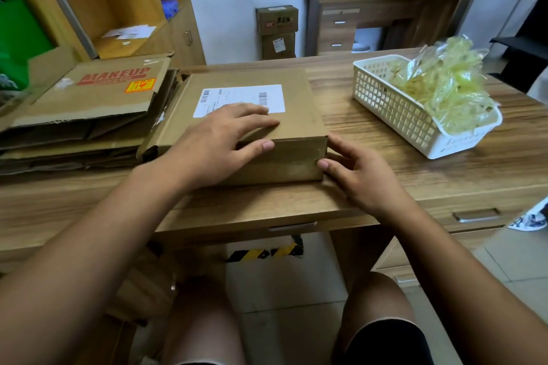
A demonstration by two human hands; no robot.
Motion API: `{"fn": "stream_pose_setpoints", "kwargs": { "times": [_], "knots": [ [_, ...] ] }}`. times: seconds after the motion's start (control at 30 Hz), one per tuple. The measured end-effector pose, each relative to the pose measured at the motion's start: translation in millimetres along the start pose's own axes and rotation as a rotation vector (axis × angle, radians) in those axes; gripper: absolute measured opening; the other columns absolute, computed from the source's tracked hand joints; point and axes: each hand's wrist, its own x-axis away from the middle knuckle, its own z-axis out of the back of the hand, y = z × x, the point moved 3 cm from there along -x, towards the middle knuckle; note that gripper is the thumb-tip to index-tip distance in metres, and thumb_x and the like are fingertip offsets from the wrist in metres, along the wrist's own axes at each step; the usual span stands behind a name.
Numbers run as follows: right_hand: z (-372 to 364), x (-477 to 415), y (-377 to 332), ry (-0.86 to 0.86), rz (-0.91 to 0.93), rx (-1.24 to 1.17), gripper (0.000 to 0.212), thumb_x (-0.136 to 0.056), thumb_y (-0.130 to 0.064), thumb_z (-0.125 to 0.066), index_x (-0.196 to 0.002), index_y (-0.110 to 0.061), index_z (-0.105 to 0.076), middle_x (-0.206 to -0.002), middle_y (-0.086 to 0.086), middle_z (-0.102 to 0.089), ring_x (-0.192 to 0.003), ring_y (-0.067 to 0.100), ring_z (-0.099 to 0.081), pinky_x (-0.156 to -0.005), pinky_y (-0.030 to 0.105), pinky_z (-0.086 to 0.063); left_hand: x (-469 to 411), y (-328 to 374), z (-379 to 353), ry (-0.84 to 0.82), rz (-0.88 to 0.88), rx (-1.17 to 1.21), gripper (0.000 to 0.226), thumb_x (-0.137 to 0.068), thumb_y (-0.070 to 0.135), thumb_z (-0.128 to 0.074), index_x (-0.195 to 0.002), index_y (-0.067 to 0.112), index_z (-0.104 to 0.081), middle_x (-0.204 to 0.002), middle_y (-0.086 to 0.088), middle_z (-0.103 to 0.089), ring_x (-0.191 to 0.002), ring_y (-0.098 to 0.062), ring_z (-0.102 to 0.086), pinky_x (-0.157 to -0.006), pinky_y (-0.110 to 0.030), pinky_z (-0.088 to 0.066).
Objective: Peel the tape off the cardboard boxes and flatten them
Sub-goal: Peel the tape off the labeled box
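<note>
A closed flat cardboard box (pixel 296 124) lies in the middle of the table (pixel 400 187), near its front edge. A white label (pixel 240 96) is on its lid; the print is too small to read. The left hand (pixel 219 139) rests flat on the lid, with the fingers straight and spread, covering the lower part of the label, and the thumb reaches over onto the front wall. The right hand (pixel 355 175) is at the front right corner of the box. Its thumb tip touches the corner edge and its lightly bent fingers lie along the right wall, relaxed and not gripping. Tape on the box is hard to make out.

Touching the left side of the box, a stack of flattened cardboard (pixel 89 104) runs out of view at the left edge. Toward the back right corner stands a white basket (pixel 394 109) holding crumpled clear tape (pixel 444 83).
</note>
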Motion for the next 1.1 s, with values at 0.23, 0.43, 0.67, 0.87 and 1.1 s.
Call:
{"fn": "stream_pose_setpoints", "kwargs": {
  "times": [0.23, 0.43, 0.67, 0.87, 1.1],
  "knots": [
    [3.5, -0.2, 2.1, -0.01, 0.016, 0.019, 0.054, -0.099, 0.001, -0.059, -0.15, -0.013, -0.048, -0.142, -0.017, -0.056, -0.128, -0.012, -0.05, -0.105, 0.008, -0.038, 10.0, -13.7, 11.5, -0.085, 0.084, 0.115, 0.06, -0.08, 0.07, -0.047, -0.139, 0.058, -0.045, -0.149, 0.034, -0.037, -0.138, 0.009, -0.029, -0.114, -0.037, -0.032],
    [-3.5, 11.0, 1.2, 0.26, 0.059, 0.102, 0.036, -0.095, -0.005, -0.067, -0.13, -0.014, -0.064, -0.12, -0.005, -0.07, -0.112, 0.002, -0.066, -0.095, 0.015, -0.051, 9.0, -11.0, 12.1, -0.028, 0.134, 0.191, 0.054, -0.076, 0.067, -0.058, -0.13, 0.057, -0.056, -0.141, 0.035, -0.047, -0.138, 0.009, -0.033, -0.116, -0.037, -0.034],
    [-18.2, 36.3, -6.8, 0.524, 0.341, 0.287, 0.021, -0.093, -0.003, -0.061, -0.111, -0.013, -0.065, -0.107, -0.001, -0.064, -0.101, 0.013, -0.065, -0.089, 0.02, -0.052, 4.7, -20.6, 12.3, -0.127, 0.129, 0.252, 0.044, -0.086, 0.057, -0.064, -0.129, 0.057, -0.057, -0.14, 0.04, -0.045, -0.137, 0.016, -0.03, -0.117, -0.029, -0.025],
    [-24.0, 45.5, -1.0, 0.506, 0.375, 0.283, 0.03, -0.093, -0.004, -0.055, -0.119, -0.005, -0.07, -0.118, 0.004, -0.069, -0.113, 0.015, -0.066, -0.1, 0.036, -0.054, -1.2, -35.1, 8.0, -0.23, 0.122, 0.363, 0.033, -0.102, 0.041, -0.052, -0.129, 0.059, -0.055, -0.124, 0.056, -0.039, -0.117, 0.036, -0.026, -0.101, -0.007, -0.016],
    [-32.0, 50.5, -4.3, 0.472, 0.344, 0.322, 0.035, -0.092, 0.007, -0.059, -0.118, -0.011, -0.072, -0.117, -0.002, -0.069, -0.114, 0.011, -0.064, -0.103, 0.033, -0.051, -3.7, -41.2, 9.2, -0.237, 0.124, 0.441, 0.033, -0.102, 0.032, -0.055, -0.127, 0.053, -0.062, -0.123, 0.053, -0.044, -0.104, 0.042, -0.029, -0.086, 0.007, -0.017]
  ]
}}
